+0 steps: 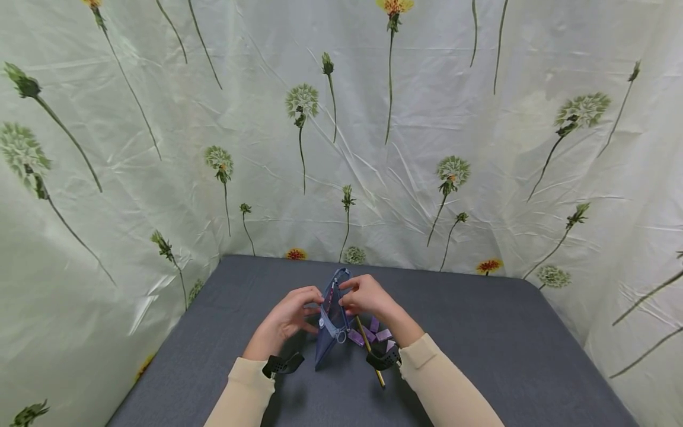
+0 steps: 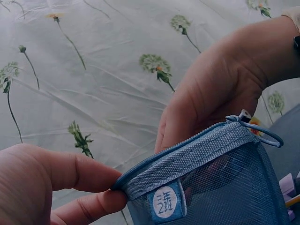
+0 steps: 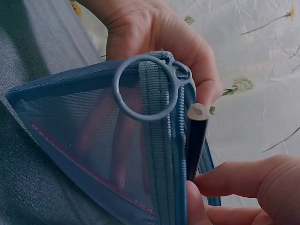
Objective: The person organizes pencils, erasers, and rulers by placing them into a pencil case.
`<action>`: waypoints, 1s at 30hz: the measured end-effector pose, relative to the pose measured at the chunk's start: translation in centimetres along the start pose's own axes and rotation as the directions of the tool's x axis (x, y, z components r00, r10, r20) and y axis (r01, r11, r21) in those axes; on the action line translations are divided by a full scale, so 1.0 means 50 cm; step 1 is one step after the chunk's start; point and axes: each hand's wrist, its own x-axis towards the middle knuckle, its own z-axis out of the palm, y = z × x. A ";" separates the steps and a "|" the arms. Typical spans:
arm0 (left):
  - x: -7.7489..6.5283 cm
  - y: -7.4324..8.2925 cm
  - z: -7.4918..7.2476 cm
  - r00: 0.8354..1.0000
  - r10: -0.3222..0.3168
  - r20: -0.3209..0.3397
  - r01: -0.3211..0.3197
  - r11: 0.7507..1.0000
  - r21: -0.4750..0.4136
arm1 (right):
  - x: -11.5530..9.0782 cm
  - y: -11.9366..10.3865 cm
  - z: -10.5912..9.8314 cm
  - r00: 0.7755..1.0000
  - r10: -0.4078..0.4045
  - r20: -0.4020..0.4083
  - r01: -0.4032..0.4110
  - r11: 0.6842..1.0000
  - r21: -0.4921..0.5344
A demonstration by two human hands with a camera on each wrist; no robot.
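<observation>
A blue mesh zip pouch (image 1: 326, 338) with a ring pull (image 3: 146, 87) and a round white label (image 2: 164, 202) stands tilted on the table between my hands, its zip open. My left hand (image 1: 290, 314) pinches the pouch's rim between thumb and finger. Across the opening, my right hand (image 1: 365, 296) pinches a dark pencil (image 3: 196, 145) between thumb and index finger. This pencil lies along the zip edge, its pale end by the ring pull. Through the mesh shows a thin red stick (image 3: 86, 164) inside the pouch.
Several purple blocks (image 1: 383, 335) lie on the dark grey table (image 1: 480, 356), right of the pouch. A yellow pencil (image 1: 380, 378) rests beside them, partly under my right wrist. Behind the table hangs a white curtain (image 1: 256, 118) with a dandelion print.
</observation>
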 end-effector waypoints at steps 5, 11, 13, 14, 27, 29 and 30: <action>-0.001 0.000 0.001 1.000 0.001 0.007 -0.001 1.000 -0.015 | 0.005 0.003 0.003 1.000 0.004 -0.003 -0.004 1.000 0.005; -0.003 0.000 0.002 1.000 0.007 0.018 -0.006 0.999 -0.034 | 0.009 0.002 0.006 1.000 0.009 -0.013 -0.009 1.000 -0.008; -0.003 0.000 0.002 1.000 0.006 0.020 -0.005 0.999 -0.038 | 0.010 0.001 0.007 1.000 0.010 -0.017 -0.010 1.000 -0.016; -0.002 0.000 0.002 1.000 0.006 0.020 -0.005 0.999 -0.039 | 0.011 0.001 0.008 1.000 0.010 -0.019 -0.010 1.000 -0.022; 0.001 -0.002 0.002 1.000 -0.005 0.011 0.005 0.999 -0.035 | 0.019 0.000 0.021 0.999 0.019 -0.033 -0.020 0.999 -0.031; 0.002 -0.001 0.002 1.000 -0.004 0.011 0.005 0.999 -0.034 | 0.020 -0.001 0.022 0.999 0.016 -0.040 -0.017 0.999 -0.031; 0.002 -0.001 0.001 1.000 -0.004 0.009 0.004 0.999 -0.032 | 0.020 -0.001 0.023 0.999 0.014 -0.044 -0.016 0.999 -0.033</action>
